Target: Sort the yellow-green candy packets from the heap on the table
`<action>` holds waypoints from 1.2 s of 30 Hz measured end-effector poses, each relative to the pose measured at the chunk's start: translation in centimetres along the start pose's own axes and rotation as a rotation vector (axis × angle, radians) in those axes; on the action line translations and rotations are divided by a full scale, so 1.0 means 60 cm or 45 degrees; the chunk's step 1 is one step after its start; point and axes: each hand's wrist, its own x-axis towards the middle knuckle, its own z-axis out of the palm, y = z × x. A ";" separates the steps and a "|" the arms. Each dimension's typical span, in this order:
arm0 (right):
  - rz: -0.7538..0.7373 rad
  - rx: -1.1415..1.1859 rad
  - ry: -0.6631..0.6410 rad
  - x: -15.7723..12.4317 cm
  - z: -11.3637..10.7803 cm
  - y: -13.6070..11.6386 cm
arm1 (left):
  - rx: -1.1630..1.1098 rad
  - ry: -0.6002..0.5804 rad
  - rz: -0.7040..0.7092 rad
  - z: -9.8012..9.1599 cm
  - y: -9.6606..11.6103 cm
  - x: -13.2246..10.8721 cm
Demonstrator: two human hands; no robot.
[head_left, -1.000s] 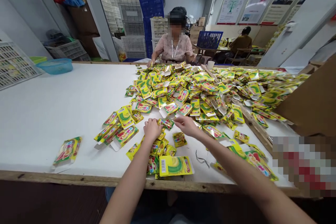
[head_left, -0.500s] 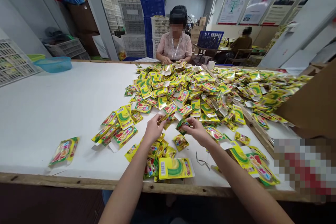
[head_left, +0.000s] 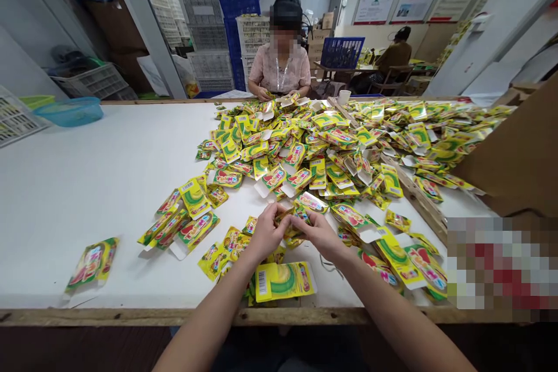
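Observation:
My left hand (head_left: 269, 231) and my right hand (head_left: 320, 233) meet over the near middle of the table, fingertips almost touching. Small shiny green-and-yellow packets (head_left: 300, 215) are pinched between the fingers of both hands; the fingers partly cover them. Just beyond lies a flat yellow carton (head_left: 311, 202) with an open white flap. Below my left hand, more small packets (head_left: 233, 242) form a loose cluster. A yellow carton (head_left: 285, 282) with a barcode lies face down near the table's front edge, between my forearms.
A large heap of cartons (head_left: 261, 151) spreads across the table (head_left: 131, 168). Several cartons (head_left: 195, 197) sit to the left. A wooden strip (head_left: 414, 197) and a brown cardboard box (head_left: 518, 157) stand right. A blue basin (head_left: 70, 111) is far left. A person (head_left: 280, 70) works opposite.
Both hands, each holding a small packet, have come together; my right hand moved left and slightly down. The view has shifted a little, and a carton beyond the hands now shows.

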 end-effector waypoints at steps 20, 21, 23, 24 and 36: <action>-0.733 -0.781 -0.126 -0.010 -0.050 -0.053 | 0.344 -0.146 0.084 -0.120 0.079 0.081; -0.741 -0.837 -0.174 -0.011 -0.046 -0.050 | 0.285 -0.174 0.121 -0.118 0.087 0.071; -0.774 -0.920 -0.111 -0.011 -0.039 -0.039 | 0.135 0.033 0.048 -0.099 0.090 0.056; -0.807 -0.949 -0.013 -0.010 -0.035 -0.032 | 0.031 0.175 -0.039 -0.084 0.085 0.051; -0.958 -0.817 0.244 -0.017 -0.024 -0.033 | 0.310 0.340 -0.158 -0.024 0.034 0.017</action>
